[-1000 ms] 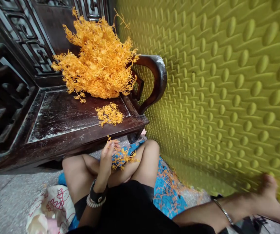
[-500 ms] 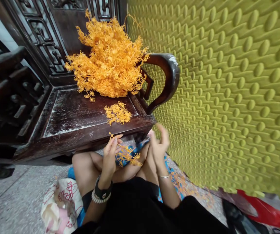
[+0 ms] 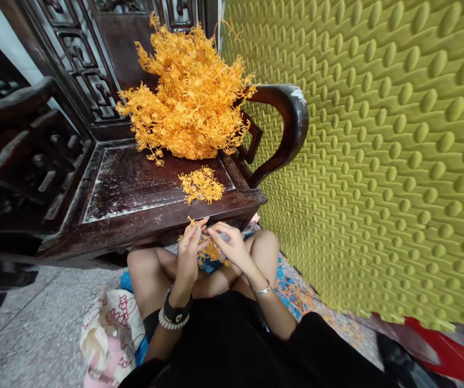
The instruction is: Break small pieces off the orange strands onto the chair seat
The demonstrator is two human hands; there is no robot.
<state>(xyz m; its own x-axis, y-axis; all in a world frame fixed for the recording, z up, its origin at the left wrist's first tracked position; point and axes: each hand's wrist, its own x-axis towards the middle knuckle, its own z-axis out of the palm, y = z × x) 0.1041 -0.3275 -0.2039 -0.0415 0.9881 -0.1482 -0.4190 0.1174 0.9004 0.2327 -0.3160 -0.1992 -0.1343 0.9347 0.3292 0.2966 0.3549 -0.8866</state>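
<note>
My left hand (image 3: 188, 249) is closed in a pinch on an orange plastic sprig (image 3: 215, 254) with small spidery flower ends, held over my crossed legs. Its tip pokes up above the left fingers. From the other side, my right hand (image 3: 232, 245) pinches at the same sprig, fingertips close to the left ones. What exactly lies between the right fingertips is too small to make out. Just beyond the hands, a small pile of orange flower pieces (image 3: 201, 185) lies on the seat of a dark wooden chair (image 3: 134, 180). A big heap of orange sprigs (image 3: 191, 102) stands behind it.
The chair's curved armrest (image 3: 292, 129) stands beside a yellow-green embossed panel (image 3: 369, 178) on the right. A white and pink cloth bag (image 3: 114, 328) sits on the speckled floor at left. Orange scraps (image 3: 296, 296) lie on blue material at right.
My right hand has come in from the right, from near the panel, to meet the left hand at the sprig. The left hand keeps its hold. The view has shifted slightly.
</note>
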